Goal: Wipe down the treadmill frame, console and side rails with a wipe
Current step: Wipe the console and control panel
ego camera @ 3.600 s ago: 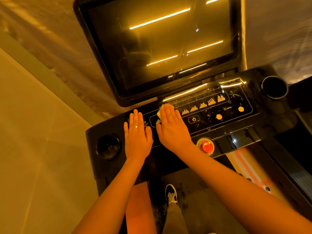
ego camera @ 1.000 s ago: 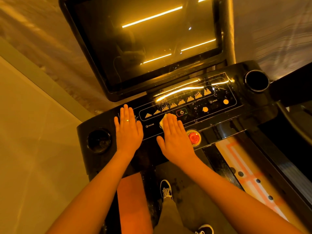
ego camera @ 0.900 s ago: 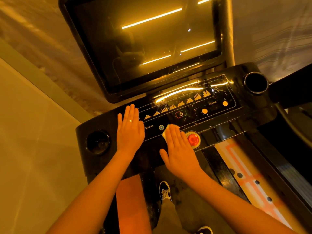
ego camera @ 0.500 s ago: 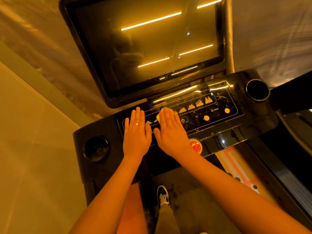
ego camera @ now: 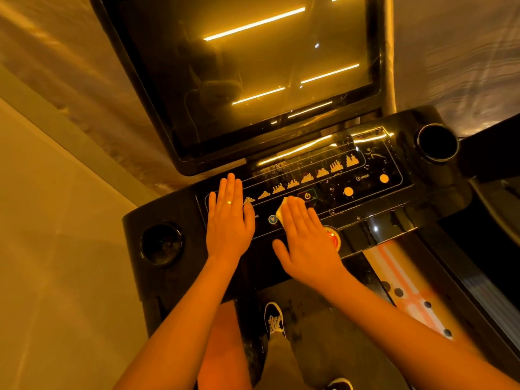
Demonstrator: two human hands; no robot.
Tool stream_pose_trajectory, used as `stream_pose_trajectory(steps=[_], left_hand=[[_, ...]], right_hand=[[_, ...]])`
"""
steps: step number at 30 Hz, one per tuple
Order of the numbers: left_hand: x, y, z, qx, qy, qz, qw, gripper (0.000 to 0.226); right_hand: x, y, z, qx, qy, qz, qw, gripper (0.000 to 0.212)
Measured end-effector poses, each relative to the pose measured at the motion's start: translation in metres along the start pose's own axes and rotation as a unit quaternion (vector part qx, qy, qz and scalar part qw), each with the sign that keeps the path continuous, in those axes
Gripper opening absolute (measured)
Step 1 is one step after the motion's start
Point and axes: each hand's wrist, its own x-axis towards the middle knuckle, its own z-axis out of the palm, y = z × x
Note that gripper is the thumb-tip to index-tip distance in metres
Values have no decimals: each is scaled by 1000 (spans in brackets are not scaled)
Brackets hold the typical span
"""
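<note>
Left hand [ego camera: 229,220] flat on console [ego camera: 374,192], right hand [ego camera: 306,237] flat over wipe [ego camera: 281,211], red button [ego camera: 334,238] alongside.

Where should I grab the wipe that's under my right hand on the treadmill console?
Pinch the corner of the wipe that peeks out past the fingertips of the right hand, coming from the far left. The rest lies flat under the hand on the console, so that edge is probably the only part free.

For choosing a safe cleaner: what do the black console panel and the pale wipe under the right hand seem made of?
The black console panel looks like glossy hard plastic, perhaps glass: it shows sharp bright reflections. The pale wipe under the right hand looks like soft paper or cloth; too little shows.
</note>
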Motion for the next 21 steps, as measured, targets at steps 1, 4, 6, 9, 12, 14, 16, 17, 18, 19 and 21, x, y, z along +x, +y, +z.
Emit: stream_pose_trajectory(steps=[1, 4, 6, 9, 12, 14, 16, 17, 18, 19, 21], left_hand=[[0, 0, 0, 1, -1, -1, 1000, 56], [1, 1, 0, 1, -8, -4, 1000, 57], [1, 1, 0, 3, -8, -3, 1000, 58], [0, 1, 0, 0, -6, -2, 1000, 57], [1, 0, 0, -2, -5, -3, 1000, 57], [0, 0, 0, 0, -4, -3, 1000, 57], [0, 0, 1, 3, -4, -2, 1000, 57], [0, 0, 0, 4, -4, -2, 1000, 57], [0, 0, 0, 5, -4, -2, 1000, 57], [0, 0, 0, 6, -4, -2, 1000, 58], [0, 0, 1, 5, -4, 0, 1000, 57]], right_hand=[[1, 0, 0, -6, 2, 3, 1000, 76], [22, -3, -5, -8, 22, 19, 1000, 75], [29, -4, -8, -11, 26, 26, 999, 74], [4, 0, -5, -3, 17, 19, 1000, 74], [-36, 5, 1, -9, -2, 7, 1000, 79], [-41, 6, 2, -28, -10, 7, 1000, 83], [-29, 2, -3, -26, -15, 15, 999, 85], [-21, -1, -5, -23, -14, 19, 999, 85], [-16, -3, -7, -21, -12, 20, 1000, 86], [-13, -3, -7, -20, -12, 22, 999, 86], [-18, -2, -6, -19, -20, 25, 999, 86]])
